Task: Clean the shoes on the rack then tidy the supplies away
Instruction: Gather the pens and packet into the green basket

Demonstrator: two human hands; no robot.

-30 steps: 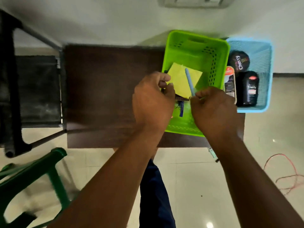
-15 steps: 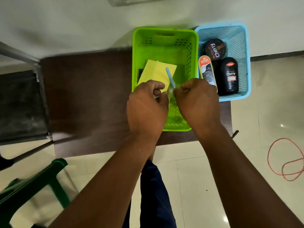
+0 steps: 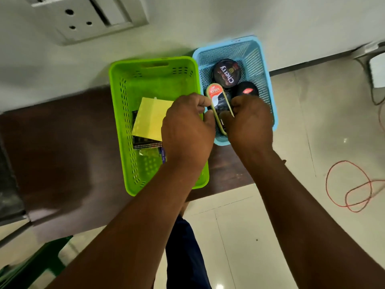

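Both hands, left hand (image 3: 187, 130) and right hand (image 3: 250, 122), curl around the shoe polish applicator (image 3: 218, 105) at frame centre, over the blue basket (image 3: 268, 84). Its long axis runs up-down between them, equally near both.

Two baskets sit side by side on a table (image 3: 62, 147), touching, backs to the wall. Left basket (image 3: 125, 130) holds a folded cloth (image 3: 149, 117) lying on a dotted pad (image 3: 143, 143). Right basket (image 3: 264, 80) holds a round polish tin (image 3: 226, 73) at the back, a polish bottle (image 3: 248, 90) to its front-right, & a shoe-shine sponge (image 3: 218, 103) along the left wall. Left hand (image 3: 187, 130) is over the left basket's right edge, right hand (image 3: 250, 122) over the right basket's front. A wire (image 3: 354, 184) lies on the floor, right of the table.
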